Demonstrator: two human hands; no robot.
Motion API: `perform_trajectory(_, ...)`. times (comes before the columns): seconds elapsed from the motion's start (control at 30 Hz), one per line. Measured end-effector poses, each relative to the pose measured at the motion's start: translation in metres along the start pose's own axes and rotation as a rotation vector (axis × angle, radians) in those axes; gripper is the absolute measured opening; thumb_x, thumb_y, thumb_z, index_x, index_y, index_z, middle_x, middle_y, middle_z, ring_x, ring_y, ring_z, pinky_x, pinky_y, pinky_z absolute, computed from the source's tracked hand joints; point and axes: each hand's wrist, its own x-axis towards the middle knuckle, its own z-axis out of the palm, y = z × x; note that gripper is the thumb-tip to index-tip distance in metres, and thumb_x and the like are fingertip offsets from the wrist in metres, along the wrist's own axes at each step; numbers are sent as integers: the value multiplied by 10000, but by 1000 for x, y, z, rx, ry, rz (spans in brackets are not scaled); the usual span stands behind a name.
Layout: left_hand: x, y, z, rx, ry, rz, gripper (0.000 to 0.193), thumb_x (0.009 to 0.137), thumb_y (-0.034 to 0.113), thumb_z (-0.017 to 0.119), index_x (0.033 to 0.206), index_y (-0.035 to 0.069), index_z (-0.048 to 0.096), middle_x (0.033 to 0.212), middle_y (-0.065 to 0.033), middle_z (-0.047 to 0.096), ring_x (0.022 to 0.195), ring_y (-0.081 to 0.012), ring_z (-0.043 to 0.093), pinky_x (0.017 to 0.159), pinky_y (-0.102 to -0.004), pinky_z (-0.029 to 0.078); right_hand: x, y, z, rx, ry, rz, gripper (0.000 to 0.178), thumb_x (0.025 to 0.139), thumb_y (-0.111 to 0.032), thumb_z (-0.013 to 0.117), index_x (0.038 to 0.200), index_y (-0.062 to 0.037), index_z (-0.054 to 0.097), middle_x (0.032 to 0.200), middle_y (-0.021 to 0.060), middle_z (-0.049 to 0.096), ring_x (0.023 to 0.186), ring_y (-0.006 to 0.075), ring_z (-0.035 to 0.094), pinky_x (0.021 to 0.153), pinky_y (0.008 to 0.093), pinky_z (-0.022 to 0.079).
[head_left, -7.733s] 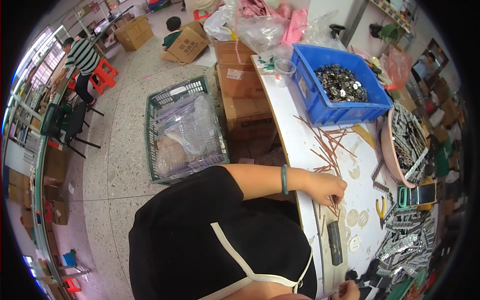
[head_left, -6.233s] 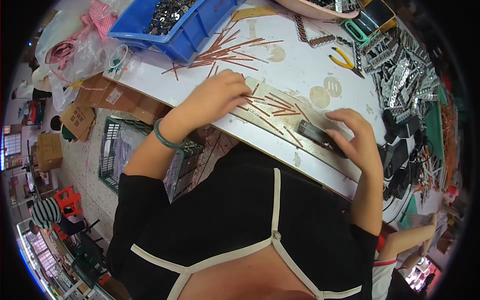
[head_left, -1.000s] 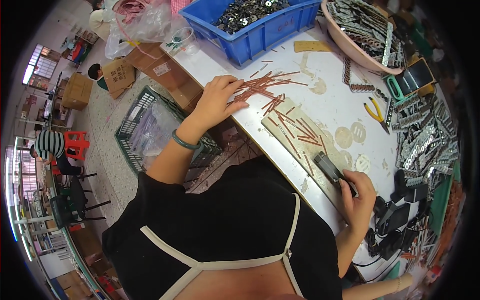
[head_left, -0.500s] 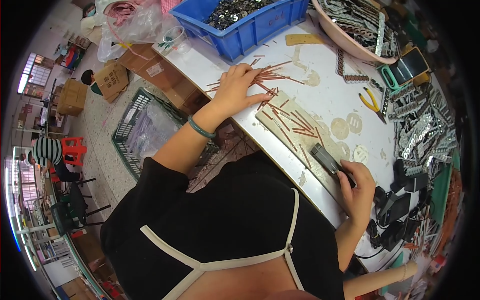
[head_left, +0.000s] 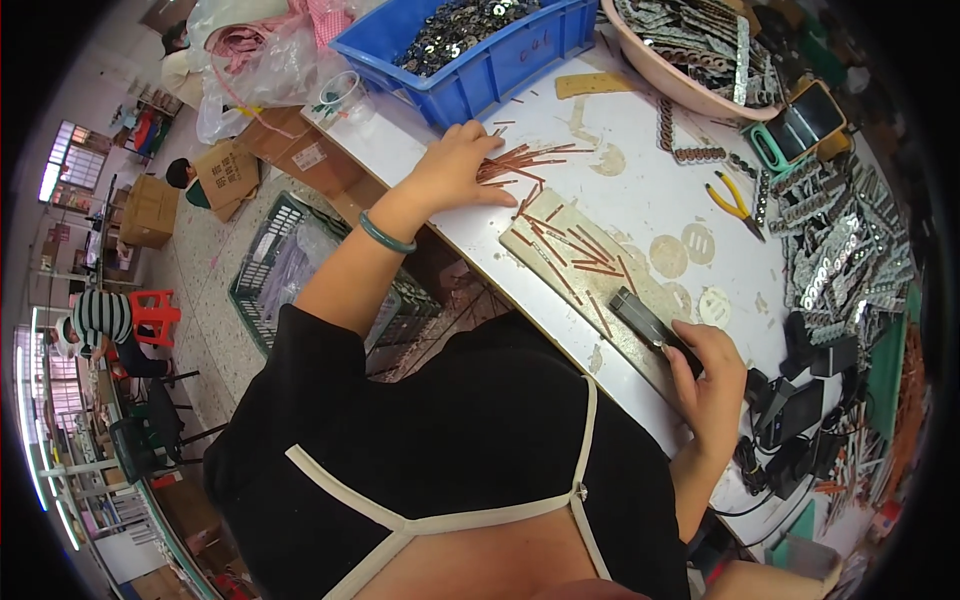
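My left hand (head_left: pixel 452 172) lies at the table's left edge, thumb and fingers apart. Its fingers touch the near end of a loose pile of thin reddish-brown strips (head_left: pixel 530 158). Whether any strip sits under the palm is hidden. More strips (head_left: pixel 596 267) are scattered over a flat beige board (head_left: pixel 640 285), which runs diagonally along the table edge. At the board's near right end, my right hand (head_left: pixel 712 385) is closed around a dark grey oblong block-like tool (head_left: pixel 640 317). The tool's front end rests over the board, close to the strips.
A blue bin (head_left: pixel 480 75) of small dark metal pieces stands at the back. A pink basin (head_left: pixel 690 90) holds metal chain strips, with more chain lengths (head_left: pixel 840 250) heaped right. Yellow-handled pliers (head_left: pixel 735 205), a phone (head_left: pixel 805 120) and black adapters (head_left: pixel 790 410) lie rightward. Another person's forearm (head_left: pixel 770 580) shows lower right.
My left hand has shifted slightly left, its thumb drawing away from the strips at the board's end. My right hand keeps its hold on the tool. The other person's forearm has moved lower.
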Motion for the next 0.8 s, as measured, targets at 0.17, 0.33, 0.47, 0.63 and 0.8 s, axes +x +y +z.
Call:
perform_trajectory(0.17, 5, 4, -7, -121, -47, -172, 347, 755, 226, 761, 1008, 8, 668, 927, -156, 613, 915, -334, 600, 813, -400, 489, -1, -3, -2, 8, -7, -2, 245, 756, -55, 716, 994, -16, 671, 922, 153, 671, 863, 336, 631, 768, 383, 506)
perform_trajectory(0.33, 20, 1, -5, 165, -93, -31, 101, 790, 71, 631, 857, -3, 644, 870, -191, 633, 854, -381, 619, 752, -436, 505, 3, -6, -1, -13, -38, -13, 261, 745, -24, 716, 1001, -7, 670, 943, 154, 670, 876, 326, 633, 796, 356, 499)
perform_trajectory(0.47, 33, 18, -13, 312, -255, 1, 77, 790, 9, 546, 807, -7, 619, 839, -230, 648, 841, -417, 632, 731, -481, 508, 4, -8, -2, -4, -58, -51, 254, 751, -19, 703, 1001, -4, 665, 941, 160, 664, 880, 331, 631, 800, 360, 497)
perform_trajectory(0.63, 40, 20, -1, 324, -336, 14, 116, 793, 20, 541, 887, -16, 600, 797, -225, 655, 800, -432, 645, 701, -507, 505, -4, -8, -2, -27, -45, -45, 260, 751, -14, 691, 1008, 0, 654, 933, 172, 645, 872, 341, 624, 798, 371, 491)
perform_trajectory(0.8, 39, 14, -19, 225, -427, -83, 335, 714, 82, 677, 1020, -44, 619, 971, -215, 671, 932, -406, 641, 802, -450, 513, -4, -9, 1, -28, -65, -52, 270, 743, -16, 694, 1010, -6, 656, 933, 171, 644, 872, 343, 615, 793, 380, 490)
